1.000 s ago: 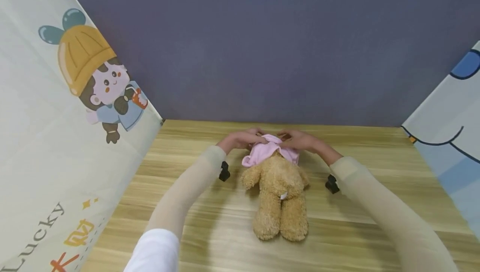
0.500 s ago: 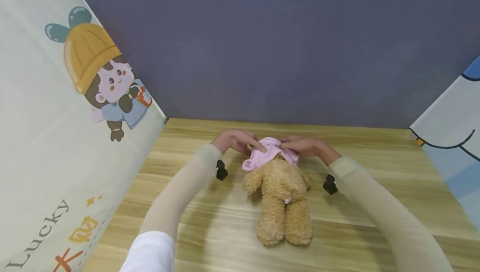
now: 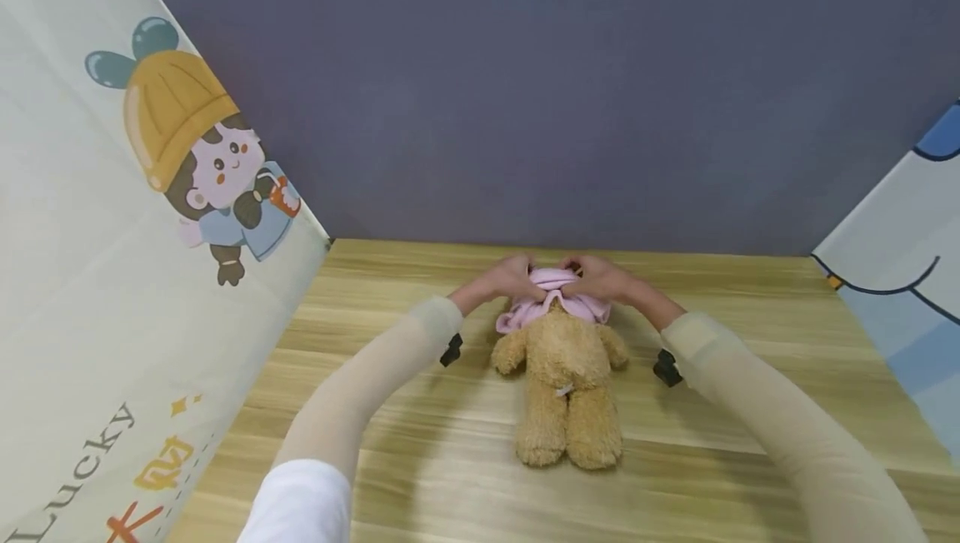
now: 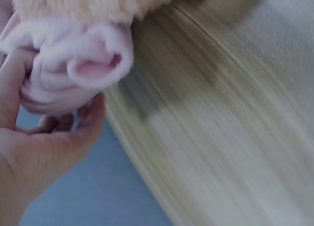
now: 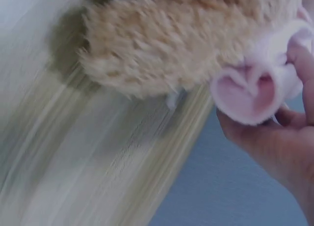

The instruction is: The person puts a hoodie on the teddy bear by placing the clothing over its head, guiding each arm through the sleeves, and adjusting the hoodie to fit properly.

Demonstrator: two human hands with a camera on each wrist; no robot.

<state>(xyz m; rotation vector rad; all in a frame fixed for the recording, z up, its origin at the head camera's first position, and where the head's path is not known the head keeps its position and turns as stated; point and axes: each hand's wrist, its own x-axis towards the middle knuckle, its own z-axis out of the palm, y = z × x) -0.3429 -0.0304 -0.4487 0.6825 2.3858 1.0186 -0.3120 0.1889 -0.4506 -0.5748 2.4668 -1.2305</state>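
A tan plush teddy bear [image 3: 567,351] lies flat with its legs towards me, a small white tag between them. Pink fleecy clothing [image 3: 588,308] is bunched over its head end, hiding the head. My left hand [image 3: 516,278] pinches the cloth from the left, thumb on top and fingers underneath. From the right, my right hand [image 3: 602,279] pinches it the same way. An open, sleeve-like roll of the pink clothing [image 4: 95,64] shows beside the fingers in the left wrist view. Another rolled opening of the clothing [image 5: 245,96] appears by the bear's furry arm in the right wrist view.
The wood-grain table [image 3: 405,476] ends at a dark blue-grey wall [image 3: 525,93] just beyond my hands. Printed cloth panels stand at the left [image 3: 75,193] and right [image 3: 900,235]. Black wrist-worn devices [image 3: 667,368] hang below my sleeves.
My hands have come closer together at the top of the clothing, now pinching it near its middle. The cloth is more gathered, and the bear has shifted slightly away from me.
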